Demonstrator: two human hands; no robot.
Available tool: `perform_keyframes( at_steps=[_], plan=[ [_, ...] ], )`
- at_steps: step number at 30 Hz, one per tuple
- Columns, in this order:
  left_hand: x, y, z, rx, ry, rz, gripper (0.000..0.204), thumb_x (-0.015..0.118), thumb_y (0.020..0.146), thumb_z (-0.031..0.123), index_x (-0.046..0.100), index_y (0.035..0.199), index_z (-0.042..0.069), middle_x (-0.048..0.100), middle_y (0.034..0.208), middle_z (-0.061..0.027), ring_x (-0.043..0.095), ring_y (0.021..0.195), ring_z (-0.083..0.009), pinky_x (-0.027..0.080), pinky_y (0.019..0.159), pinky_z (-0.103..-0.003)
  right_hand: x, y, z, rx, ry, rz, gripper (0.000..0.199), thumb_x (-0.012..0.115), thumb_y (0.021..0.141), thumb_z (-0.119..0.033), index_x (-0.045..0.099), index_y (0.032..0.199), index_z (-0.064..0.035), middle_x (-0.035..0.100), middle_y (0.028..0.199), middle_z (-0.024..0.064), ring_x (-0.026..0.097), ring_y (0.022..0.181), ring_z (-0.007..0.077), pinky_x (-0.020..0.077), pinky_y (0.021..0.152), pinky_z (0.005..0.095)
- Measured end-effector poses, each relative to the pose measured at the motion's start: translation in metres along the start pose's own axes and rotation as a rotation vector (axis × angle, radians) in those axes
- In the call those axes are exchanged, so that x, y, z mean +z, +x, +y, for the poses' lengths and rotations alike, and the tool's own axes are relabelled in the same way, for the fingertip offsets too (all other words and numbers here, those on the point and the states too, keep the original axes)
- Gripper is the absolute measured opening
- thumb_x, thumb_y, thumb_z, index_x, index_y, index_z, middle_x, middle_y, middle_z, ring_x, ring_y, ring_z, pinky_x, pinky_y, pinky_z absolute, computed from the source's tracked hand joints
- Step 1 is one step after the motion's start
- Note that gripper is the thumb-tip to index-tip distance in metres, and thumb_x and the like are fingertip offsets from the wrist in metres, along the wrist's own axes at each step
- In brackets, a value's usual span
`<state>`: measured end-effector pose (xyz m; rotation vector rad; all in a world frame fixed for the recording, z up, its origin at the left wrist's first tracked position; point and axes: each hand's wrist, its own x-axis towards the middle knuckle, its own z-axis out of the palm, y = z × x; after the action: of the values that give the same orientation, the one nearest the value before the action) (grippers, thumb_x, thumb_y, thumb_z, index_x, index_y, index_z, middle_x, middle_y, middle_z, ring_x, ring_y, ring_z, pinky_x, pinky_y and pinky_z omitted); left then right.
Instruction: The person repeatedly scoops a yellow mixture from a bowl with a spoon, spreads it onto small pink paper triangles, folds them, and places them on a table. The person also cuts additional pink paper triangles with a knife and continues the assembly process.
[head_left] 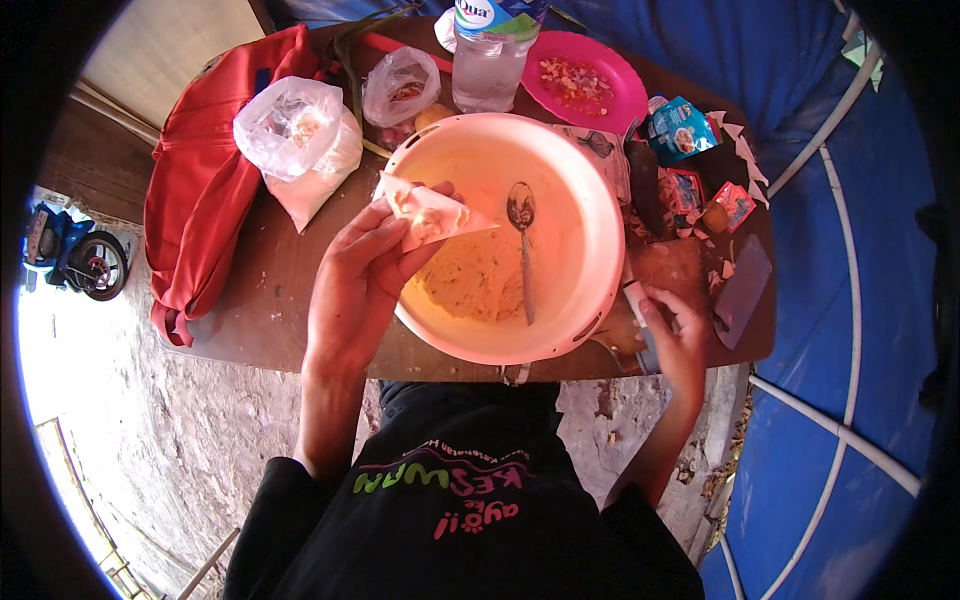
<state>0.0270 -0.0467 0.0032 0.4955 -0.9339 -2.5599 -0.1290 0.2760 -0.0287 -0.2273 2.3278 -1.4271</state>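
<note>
My left hand [368, 240] is raised over the left rim of a large pale basin [598, 215], its fingers closed on a thin, pale, pointed wrapper [430, 215] with beige lumps on it. Inside the basin, a yellowish mixture with green flecks [465, 280] spreads over the lower left. A metal spoon [525, 255] leans there with its handle toward me. To the right of the basin, my right hand [678, 335] is closed on a slim white object [635, 300], whose kind I cannot make out. Beneath that hand lies a wooden board [668, 272], partly hidden.
At the left lie a red cloth bag [215, 180] and a plastic bag of white powder [318, 165]. Behind the basin stand a water bottle [490, 65] and a pink plate [640, 85] of chopped pieces. Sachets [683, 130] and scraps crowd the table's right [765, 335].
</note>
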Motion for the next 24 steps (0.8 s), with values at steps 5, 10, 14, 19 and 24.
perform_keyframes(
  at_steps=[5, 10, 14, 19, 24],
  plan=[
    [0.005, 0.008, -0.012, -0.057, -0.011, -0.008, 0.035, 0.045, 0.100, 0.000, 0.047, 0.133, -0.013, 0.061, 0.129, -0.0218, 0.064, 0.119, -0.0273, 0.053, 0.107, -0.035, 0.018, -0.004, 0.024, -0.236, -0.343, 0.140, 0.034, 0.058, 0.103, -0.026, 0.069, 0.120, 0.0017, 0.071, 0.110, 0.0203, 0.069, 0.101, 0.0314, 0.0497, 0.093, 0.0384],
    [0.021, 0.011, -0.019, -0.182, 0.045, -0.061, 0.034, 0.048, 0.101, 0.001, 0.051, 0.133, -0.009, 0.063, 0.128, -0.0184, 0.065, 0.118, -0.0258, 0.054, 0.105, -0.033, 0.013, -0.005, -0.005, -0.473, -0.366, 0.289, 0.032, 0.069, 0.094, -0.014, 0.068, 0.122, 0.0004, 0.068, 0.117, 0.0157, 0.066, 0.110, 0.0273, 0.0494, 0.095, 0.0366],
    [0.040, 0.010, -0.011, -0.502, 0.094, -0.441, 0.034, 0.053, 0.101, 0.006, 0.052, 0.132, -0.007, 0.063, 0.129, -0.0179, 0.066, 0.116, -0.0266, 0.054, 0.104, -0.035, 0.020, -0.019, -0.040, -0.465, 0.213, -0.019, 0.051, 0.083, 0.078, -0.007, 0.067, 0.126, -0.0001, 0.067, 0.117, 0.0108, 0.065, 0.107, 0.0218, 0.0496, 0.096, 0.0347],
    [0.059, 0.012, -0.014, -0.593, 0.192, -0.530, 0.034, 0.054, 0.100, 0.006, 0.050, 0.130, -0.009, 0.060, 0.130, -0.0260, 0.063, 0.120, -0.0335, 0.053, 0.104, -0.040, 0.034, -0.013, -0.061, -0.661, 0.217, -0.333, 0.072, 0.093, 0.065, -0.015, 0.064, 0.130, -0.0001, 0.064, 0.123, 0.0102, 0.064, 0.108, 0.0185, 0.0504, 0.095, 0.0329],
    [0.058, 0.011, -0.023, -0.472, 0.326, -0.522, 0.028, 0.057, 0.100, 0.005, 0.053, 0.126, -0.003, 0.066, 0.118, -0.0126, 0.065, 0.113, -0.0178, 0.053, 0.099, -0.032, 0.046, -0.005, -0.055, -0.775, 0.163, -0.314, 0.069, 0.091, 0.064, -0.010, 0.065, 0.127, 0.0008, 0.065, 0.122, 0.0107, 0.064, 0.109, 0.0190, 0.0504, 0.095, 0.0329]
  ],
)
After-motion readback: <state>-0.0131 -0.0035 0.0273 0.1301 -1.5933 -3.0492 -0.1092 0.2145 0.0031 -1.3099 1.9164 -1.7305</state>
